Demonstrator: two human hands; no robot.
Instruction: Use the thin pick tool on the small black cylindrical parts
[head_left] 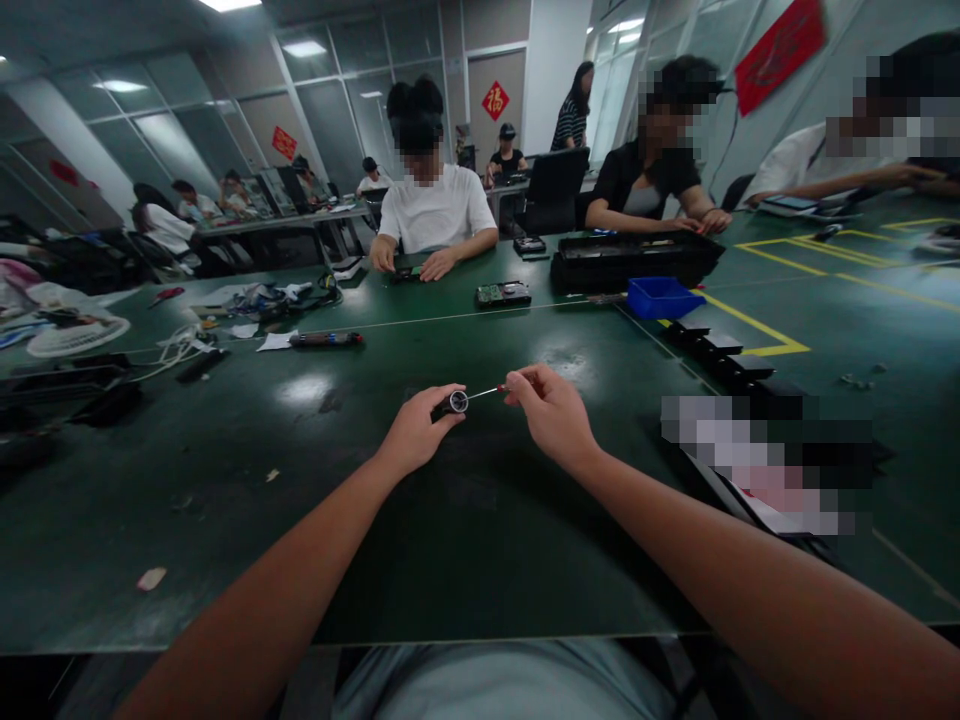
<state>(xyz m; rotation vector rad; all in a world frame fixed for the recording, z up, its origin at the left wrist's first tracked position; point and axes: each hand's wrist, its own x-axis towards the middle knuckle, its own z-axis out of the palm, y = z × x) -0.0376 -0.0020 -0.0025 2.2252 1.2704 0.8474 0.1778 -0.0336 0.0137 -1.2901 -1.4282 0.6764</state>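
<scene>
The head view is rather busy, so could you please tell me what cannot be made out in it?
In the head view:
Black round part: partly covered by the left hand.
Thin tool: its grip, mostly hidden by the right hand; its tip, too small.
Papers: contents masked by pixelation.
Scattered bits: too small to identify.
Rightmost person: cut off by the right edge.

Hands hold a black cylinder and screwdriver.

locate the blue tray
In the head view, the blue tray sits right of centre on the green table, just in front of the long black casing.
</scene>
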